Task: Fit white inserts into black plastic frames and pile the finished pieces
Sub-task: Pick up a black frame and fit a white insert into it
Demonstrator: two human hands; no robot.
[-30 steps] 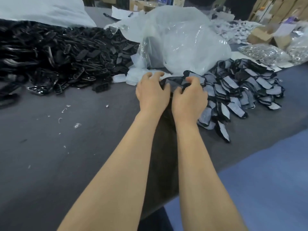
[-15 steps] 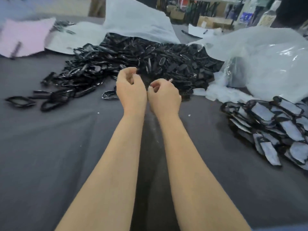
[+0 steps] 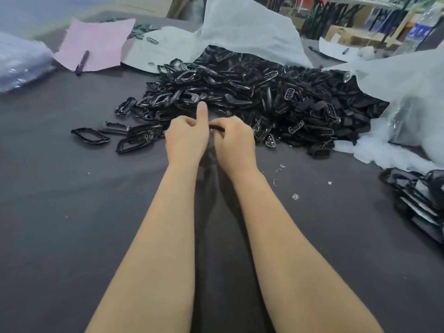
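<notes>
Black piece: a small dark part (image 3: 216,127), probably a frame, is held just off the near edge of the heap of black frames (image 3: 264,99); most of it is hidden.
Right grip: the right grip (image 3: 234,138) has curled fingers pinching the piece's right end.
Left grip: the left grip (image 3: 186,138) touches the right one, fingers curled and one digit straight up toward the heap; I cannot tell whether it clamps the piece.
Risk, slip: glossy plastic pinched at one end may twist free and drop into the heap, where it would be lost among look-alikes.
Risk, snag: open loops interlock, so lifting one may drag neighbours onto the counter (image 3: 72,212).
Risk, misfit: a tilted insert would probably jam or flex the thin rim.
Frames: shiny, hard, elongated rings; some carry ribbed grilles; loose frames (image 3: 90,135) lie left of the heap.
Finished pile: the finished pile (image 3: 418,191), black rims around pale matte panels, sits well right of the heap.
Counter: dark grey cloth, lightly creased, with white scraps (image 3: 295,196) near the heap.
Wrapping: soft white foam sheet (image 3: 240,27) behind the heap, crinkled clear bag (image 3: 408,87) on its right.
Pink sheet: the flat pink sheet (image 3: 96,42) far left of the heap carries a pen (image 3: 82,61).
</notes>
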